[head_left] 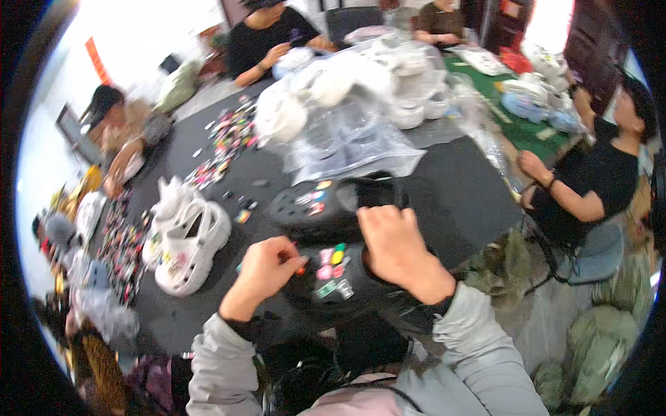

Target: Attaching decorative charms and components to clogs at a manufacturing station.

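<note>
Near black clog (333, 281) at lower centre of the frame, studded with coloured charms. Left hand (267, 267) curled, fingertips pinching a small charm at its toe. Right hand (395, 246) closed over its heel rim, forearms rising from the lower edge. Second black clog (326, 204) just behind; two white clogs (187, 239) to the left; loose charms (225, 142) scattered upper left.
</note>
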Action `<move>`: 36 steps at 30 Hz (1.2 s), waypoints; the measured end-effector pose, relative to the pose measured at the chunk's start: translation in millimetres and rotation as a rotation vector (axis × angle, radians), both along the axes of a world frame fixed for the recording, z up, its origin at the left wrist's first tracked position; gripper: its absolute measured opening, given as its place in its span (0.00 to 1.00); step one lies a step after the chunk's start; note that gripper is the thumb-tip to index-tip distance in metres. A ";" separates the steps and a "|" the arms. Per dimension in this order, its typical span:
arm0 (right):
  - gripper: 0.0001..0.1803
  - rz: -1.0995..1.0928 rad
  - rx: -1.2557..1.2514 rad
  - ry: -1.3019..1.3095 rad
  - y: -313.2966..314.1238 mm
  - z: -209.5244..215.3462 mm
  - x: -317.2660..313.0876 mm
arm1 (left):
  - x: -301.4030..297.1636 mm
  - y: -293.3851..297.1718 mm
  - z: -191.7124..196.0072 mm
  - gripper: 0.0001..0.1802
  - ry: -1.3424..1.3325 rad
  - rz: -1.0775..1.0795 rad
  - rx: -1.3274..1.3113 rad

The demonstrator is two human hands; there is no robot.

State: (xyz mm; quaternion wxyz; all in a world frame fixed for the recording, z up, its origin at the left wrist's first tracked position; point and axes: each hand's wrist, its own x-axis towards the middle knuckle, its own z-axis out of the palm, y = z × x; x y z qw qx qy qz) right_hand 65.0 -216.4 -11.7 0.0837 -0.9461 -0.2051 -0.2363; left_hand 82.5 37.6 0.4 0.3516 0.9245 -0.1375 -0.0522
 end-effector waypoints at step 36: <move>0.28 0.046 0.037 0.043 4.7 -3.5 0.3 | -34.2 12.1 -8.9 0.04 -0.378 0.055 -0.031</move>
